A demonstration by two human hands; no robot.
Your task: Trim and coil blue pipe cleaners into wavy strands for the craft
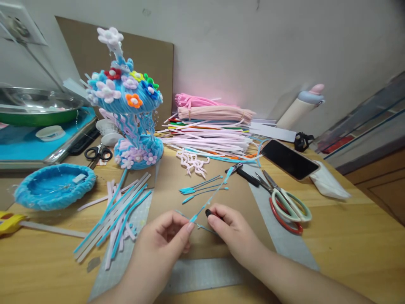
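My left hand (169,236) pinches a light blue pipe cleaner (211,195) between thumb and forefinger. The strand slants up to the right, fluffy at its far end and trimmed thin along parts of its length. Close beside it, my right hand (232,230) is closed around a small black-tipped object (208,213), mostly hidden in the fingers. Behind the hands, several trimmed blue pipe cleaner pieces (205,191) lie on brown cardboard (171,169). A thin blue strand (207,229) also shows between my hands.
At left stands a blue pipe cleaner carousel-like piece with flowers (126,101), near a blue fuzzy dish (55,188) and cut strips (117,215). Pipe cleaner bundles (209,135) lie at the back. Scissors (284,202), a phone (290,158) and a bottle (300,107) are at right.
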